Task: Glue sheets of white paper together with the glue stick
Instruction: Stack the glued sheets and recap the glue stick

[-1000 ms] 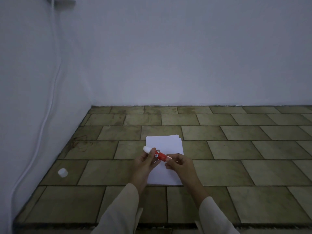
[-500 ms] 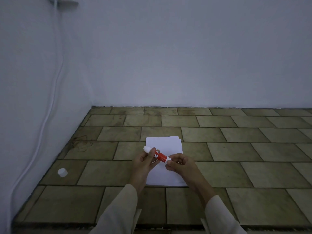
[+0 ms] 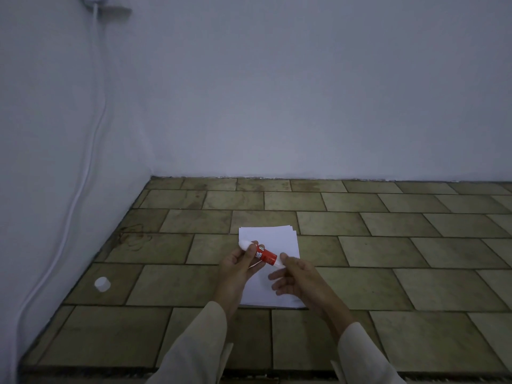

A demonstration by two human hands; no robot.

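Right hand (image 3: pixel 296 278) has let go of the glue stick (image 3: pixel 264 253), fingers now spread above the paper stack (image 3: pixel 274 239), while the left hand (image 3: pixel 238 266) keeps its grip clamped on the stick over the stack's left edge; open floor (image 3: pixel 388 286) flanks the sheets, with a white cap (image 3: pixel 102 284) well to the left.

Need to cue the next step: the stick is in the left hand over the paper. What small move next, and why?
Probably lower the stick so its white upper end meets the top sheet of paper. The left hand grips it over that paper, a white cap lies away on the floor, and the right hand is open by its base, so prep looks done.
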